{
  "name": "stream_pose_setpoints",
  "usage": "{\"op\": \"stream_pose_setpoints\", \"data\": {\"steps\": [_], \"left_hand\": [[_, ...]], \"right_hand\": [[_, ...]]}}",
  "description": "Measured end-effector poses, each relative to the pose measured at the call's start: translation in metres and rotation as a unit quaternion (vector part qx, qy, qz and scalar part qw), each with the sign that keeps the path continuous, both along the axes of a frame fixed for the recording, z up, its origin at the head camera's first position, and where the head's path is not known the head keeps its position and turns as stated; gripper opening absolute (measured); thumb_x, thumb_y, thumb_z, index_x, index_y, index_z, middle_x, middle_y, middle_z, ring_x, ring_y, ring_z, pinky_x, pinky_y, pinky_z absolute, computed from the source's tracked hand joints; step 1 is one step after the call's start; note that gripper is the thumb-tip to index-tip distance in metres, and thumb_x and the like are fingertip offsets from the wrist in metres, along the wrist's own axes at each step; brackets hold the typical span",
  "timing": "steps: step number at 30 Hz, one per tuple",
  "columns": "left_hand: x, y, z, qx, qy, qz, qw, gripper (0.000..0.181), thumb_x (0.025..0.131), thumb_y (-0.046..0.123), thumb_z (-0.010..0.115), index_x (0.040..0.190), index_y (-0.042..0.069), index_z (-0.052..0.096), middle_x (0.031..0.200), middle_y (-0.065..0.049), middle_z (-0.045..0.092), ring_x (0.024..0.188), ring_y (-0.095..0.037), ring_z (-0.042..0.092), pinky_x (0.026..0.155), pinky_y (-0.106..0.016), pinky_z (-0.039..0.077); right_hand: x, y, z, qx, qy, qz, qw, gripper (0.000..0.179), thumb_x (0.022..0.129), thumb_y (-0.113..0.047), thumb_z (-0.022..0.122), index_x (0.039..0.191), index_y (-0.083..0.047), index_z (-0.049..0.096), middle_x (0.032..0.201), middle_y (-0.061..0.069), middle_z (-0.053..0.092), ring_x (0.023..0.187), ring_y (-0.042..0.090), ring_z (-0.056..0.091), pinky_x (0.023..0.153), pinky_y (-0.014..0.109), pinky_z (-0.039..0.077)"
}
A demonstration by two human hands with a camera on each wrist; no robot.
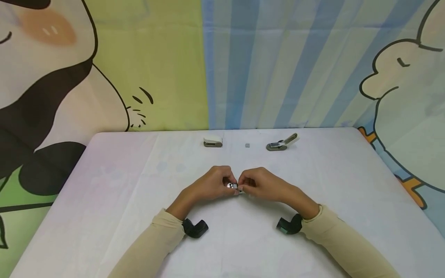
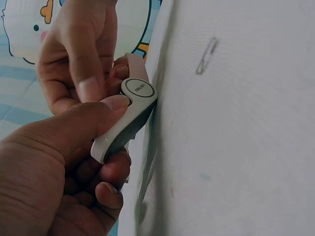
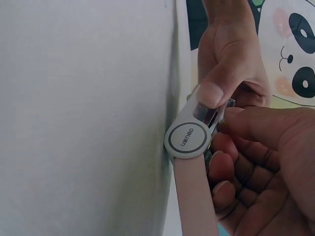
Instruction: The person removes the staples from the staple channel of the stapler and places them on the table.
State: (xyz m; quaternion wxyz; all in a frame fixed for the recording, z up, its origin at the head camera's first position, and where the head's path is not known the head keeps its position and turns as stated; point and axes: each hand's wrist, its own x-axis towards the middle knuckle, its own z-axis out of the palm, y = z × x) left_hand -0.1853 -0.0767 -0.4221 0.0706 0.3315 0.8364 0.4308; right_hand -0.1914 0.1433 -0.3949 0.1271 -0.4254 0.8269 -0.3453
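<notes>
A small white and grey stapler (image 2: 127,120) with a round badge is held between both hands, just above the table. Its long pale handle (image 3: 194,196) is swung out past the badge. My left hand (image 1: 217,181) grips the body, thumb pressed on top near the badge. Bright metal (image 1: 232,185) shows between the hands. From the other side, my right hand (image 1: 265,183) has thumb and fingertips pinched against the stapler's metal side. Whether a small piece lies between those fingertips is hidden.
Along the back of the white table (image 1: 121,185) lie a folded stapler (image 1: 213,143), a small grey block (image 1: 247,145), and another stapler (image 1: 276,146) with its handle raised. A cartoon-printed cloth (image 1: 174,65) hangs behind. Black devices (image 1: 195,228) are worn on both wrists.
</notes>
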Motion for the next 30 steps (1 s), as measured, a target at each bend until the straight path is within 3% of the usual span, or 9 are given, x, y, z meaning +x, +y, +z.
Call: {"op": "stream_pose_setpoints", "data": {"steps": [5, 8, 13, 19, 23, 26, 30], "left_hand": [[0.0, -0.001, 0.002, -0.005, 0.001, -0.003, 1.0, 0.013, 0.078, 0.013, 0.083, 0.086, 0.01, 0.073, 0.078, 0.005, 0.056, 0.07, -0.009, 0.052, 0.061, -0.024, 0.045], [-0.001, -0.001, 0.002, -0.008, 0.003, -0.002, 1.0, 0.013, 0.078, 0.013, 0.083, 0.086, 0.008, 0.073, 0.078, 0.005, 0.056, 0.07, -0.009, 0.053, 0.061, -0.024, 0.045], [-0.001, -0.002, 0.001, -0.006, 0.005, -0.001, 1.0, 0.012, 0.079, 0.013, 0.082, 0.085, 0.008, 0.072, 0.079, 0.004, 0.056, 0.07, -0.009, 0.053, 0.061, -0.024, 0.046], [0.0, -0.001, -0.001, -0.001, 0.003, -0.002, 1.0, 0.009, 0.08, 0.014, 0.081, 0.085, 0.011, 0.073, 0.078, 0.004, 0.056, 0.07, -0.009, 0.053, 0.061, -0.024, 0.046], [0.0, 0.003, -0.003, 0.002, 0.001, -0.005, 1.0, 0.009, 0.08, 0.013, 0.08, 0.085, 0.011, 0.073, 0.078, 0.004, 0.056, 0.071, -0.009, 0.053, 0.063, -0.025, 0.047], [0.0, 0.003, -0.003, -0.001, 0.002, -0.003, 1.0, 0.008, 0.08, 0.012, 0.081, 0.084, 0.012, 0.073, 0.078, 0.004, 0.056, 0.071, -0.009, 0.053, 0.062, -0.024, 0.046], [0.0, 0.001, -0.001, -0.004, 0.003, -0.001, 1.0, 0.01, 0.079, 0.013, 0.082, 0.084, 0.014, 0.073, 0.077, 0.002, 0.056, 0.07, -0.009, 0.052, 0.06, -0.024, 0.044]], "right_hand": [[0.003, -0.002, 0.004, 0.031, 0.053, -0.008, 0.9981, 0.005, 0.09, -0.007, 0.069, 0.091, -0.009, 0.072, 0.083, -0.009, 0.063, 0.071, 0.004, 0.053, 0.064, 0.024, 0.046], [0.003, -0.003, 0.006, 0.033, 0.064, -0.007, 0.9974, 0.006, 0.089, -0.005, 0.07, 0.091, -0.008, 0.074, 0.085, -0.007, 0.065, 0.074, 0.004, 0.055, 0.065, 0.023, 0.047], [0.004, -0.004, 0.004, 0.016, 0.025, -0.017, 0.9994, 0.008, 0.089, -0.002, 0.07, 0.092, -0.007, 0.074, 0.085, -0.007, 0.067, 0.071, 0.003, 0.055, 0.062, 0.022, 0.047], [0.006, -0.005, -0.001, 0.005, -0.041, -0.06, 0.9974, 0.005, 0.088, -0.012, 0.073, 0.089, -0.008, 0.071, 0.072, -0.008, 0.059, 0.062, 0.005, 0.049, 0.057, 0.023, 0.043], [0.007, -0.003, -0.004, 0.006, -0.055, -0.084, 0.995, 0.005, 0.088, -0.012, 0.072, 0.089, -0.007, 0.069, 0.073, -0.008, 0.059, 0.063, 0.008, 0.052, 0.056, 0.024, 0.045], [0.008, -0.003, -0.004, 0.005, -0.038, -0.081, 0.996, 0.004, 0.089, -0.01, 0.071, 0.09, -0.007, 0.069, 0.075, -0.008, 0.059, 0.064, 0.007, 0.053, 0.056, 0.024, 0.045], [0.008, -0.004, -0.002, -0.007, 0.015, -0.063, 0.9979, 0.002, 0.089, -0.008, 0.071, 0.089, -0.009, 0.07, 0.083, -0.007, 0.06, 0.067, 0.006, 0.052, 0.059, 0.024, 0.046]]}}
